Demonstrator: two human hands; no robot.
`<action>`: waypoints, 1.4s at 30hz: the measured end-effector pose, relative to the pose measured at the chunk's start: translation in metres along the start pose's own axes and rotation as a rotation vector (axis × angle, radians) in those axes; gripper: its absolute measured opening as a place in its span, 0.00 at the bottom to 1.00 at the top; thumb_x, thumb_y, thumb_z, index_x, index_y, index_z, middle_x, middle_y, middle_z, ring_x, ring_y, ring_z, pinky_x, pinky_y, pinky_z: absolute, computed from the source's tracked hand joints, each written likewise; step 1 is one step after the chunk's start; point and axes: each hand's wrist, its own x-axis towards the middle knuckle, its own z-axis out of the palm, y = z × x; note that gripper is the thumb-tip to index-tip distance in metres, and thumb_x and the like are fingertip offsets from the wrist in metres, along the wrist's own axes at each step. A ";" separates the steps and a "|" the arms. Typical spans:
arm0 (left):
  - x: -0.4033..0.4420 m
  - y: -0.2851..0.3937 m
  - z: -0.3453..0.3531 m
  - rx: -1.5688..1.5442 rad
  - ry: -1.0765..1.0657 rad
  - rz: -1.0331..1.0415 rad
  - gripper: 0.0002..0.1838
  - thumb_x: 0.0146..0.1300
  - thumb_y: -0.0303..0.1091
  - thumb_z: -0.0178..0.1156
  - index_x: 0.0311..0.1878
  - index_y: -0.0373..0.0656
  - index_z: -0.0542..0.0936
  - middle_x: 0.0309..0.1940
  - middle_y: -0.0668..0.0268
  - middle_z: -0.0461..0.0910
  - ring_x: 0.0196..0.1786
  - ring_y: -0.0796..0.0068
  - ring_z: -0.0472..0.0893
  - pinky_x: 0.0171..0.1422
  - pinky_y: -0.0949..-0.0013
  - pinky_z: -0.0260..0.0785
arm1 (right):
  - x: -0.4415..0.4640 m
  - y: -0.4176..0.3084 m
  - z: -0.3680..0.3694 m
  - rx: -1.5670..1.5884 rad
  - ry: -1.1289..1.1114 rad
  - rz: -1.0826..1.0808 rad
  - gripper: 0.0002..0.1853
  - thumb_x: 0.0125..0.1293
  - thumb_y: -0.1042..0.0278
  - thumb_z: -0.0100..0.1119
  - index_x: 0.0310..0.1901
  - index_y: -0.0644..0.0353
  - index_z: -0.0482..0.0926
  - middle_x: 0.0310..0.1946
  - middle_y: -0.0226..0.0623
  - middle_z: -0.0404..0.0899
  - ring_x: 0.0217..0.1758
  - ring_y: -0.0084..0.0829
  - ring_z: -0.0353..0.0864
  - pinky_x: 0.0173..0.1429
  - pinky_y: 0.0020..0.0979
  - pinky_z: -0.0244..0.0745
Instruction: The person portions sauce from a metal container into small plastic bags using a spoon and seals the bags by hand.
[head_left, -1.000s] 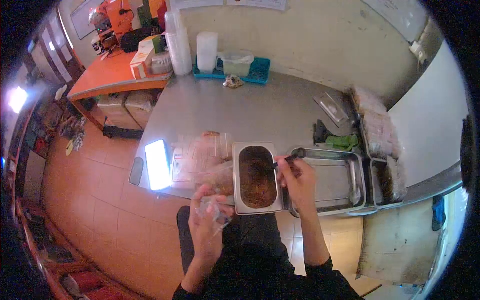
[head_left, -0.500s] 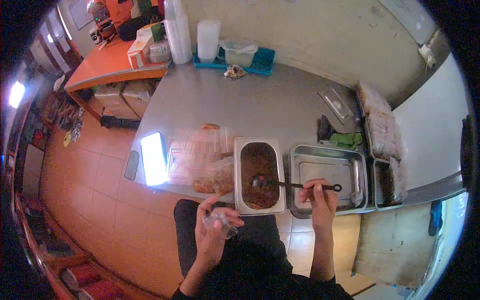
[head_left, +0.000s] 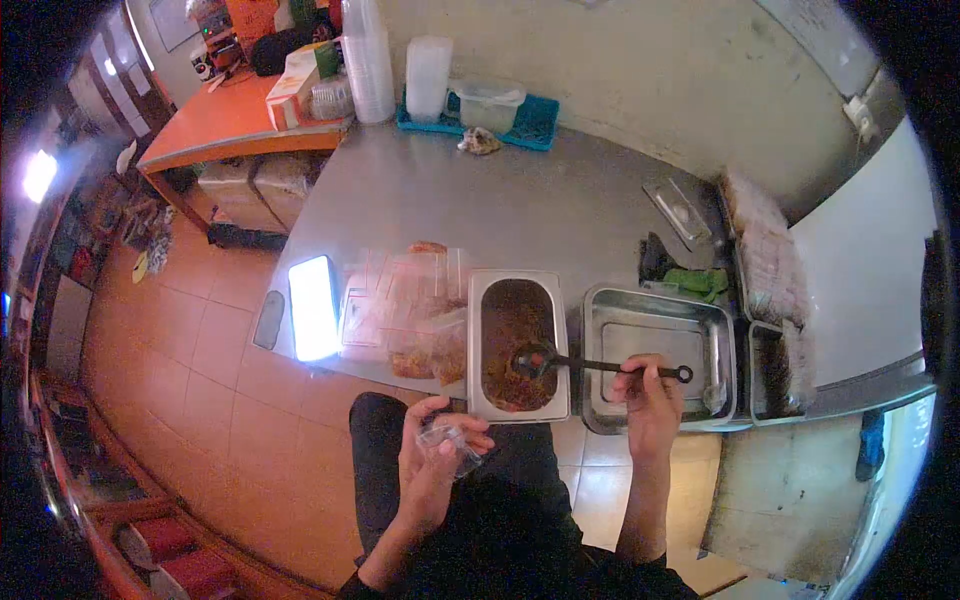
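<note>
My right hand (head_left: 648, 400) is closed around the handle of a black ladle (head_left: 590, 366). The ladle's bowl lies inside a deep steel food pan (head_left: 478, 340), over a dark reddish-brown sauce (head_left: 515, 310). Just in front of the pan's near left corner, my left hand (head_left: 432, 465) pinches a small clear plastic bag (head_left: 455, 445). What is in the bag, if anything, I cannot make out. Left of the pan lie clear bags with orange-brown filling (head_left: 410, 362). A wide steel tray (head_left: 655, 318) stands under my right hand.
A bright-screened phone (head_left: 314, 308) lies at the table's left edge. Green cloth (head_left: 695, 284) and a steel lid (head_left: 676, 213) are behind the tray. Packed bags (head_left: 770, 262) fill containers at right. A blue tray (head_left: 540, 125) with plastic tubs stands by the wall.
The ladle's bowl has shifted slightly right within the pan, and my right hand has moved a little right with it. My left hand keeps its hold on the bag. The view has shifted slightly.
</note>
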 end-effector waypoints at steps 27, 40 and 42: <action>-0.007 -0.009 -0.012 -0.094 0.044 -0.009 0.19 0.63 0.36 0.54 0.53 0.39 0.64 0.43 0.56 0.75 0.42 0.65 0.78 0.49 0.64 0.70 | 0.025 -0.009 -0.013 -0.116 -0.217 -0.062 0.18 0.69 0.58 0.48 0.37 0.68 0.75 0.27 0.36 0.72 0.28 0.24 0.72 0.31 0.24 0.65; -0.011 -0.009 -0.018 0.042 -0.004 -0.111 0.27 0.58 0.36 0.61 0.58 0.38 0.65 0.41 0.63 0.69 0.43 0.68 0.77 0.52 0.65 0.68 | 0.023 -0.021 0.014 -0.287 -0.164 -0.138 0.21 0.70 0.53 0.48 0.37 0.67 0.77 0.25 0.38 0.78 0.25 0.26 0.77 0.31 0.25 0.71; -0.009 -0.008 -0.015 0.040 -0.003 -0.092 0.29 0.57 0.35 0.61 0.60 0.38 0.64 0.41 0.65 0.68 0.43 0.68 0.76 0.53 0.63 0.68 | 0.014 -0.024 0.027 -0.249 -0.152 -0.069 0.18 0.72 0.58 0.44 0.39 0.68 0.74 0.25 0.42 0.79 0.23 0.29 0.78 0.28 0.26 0.72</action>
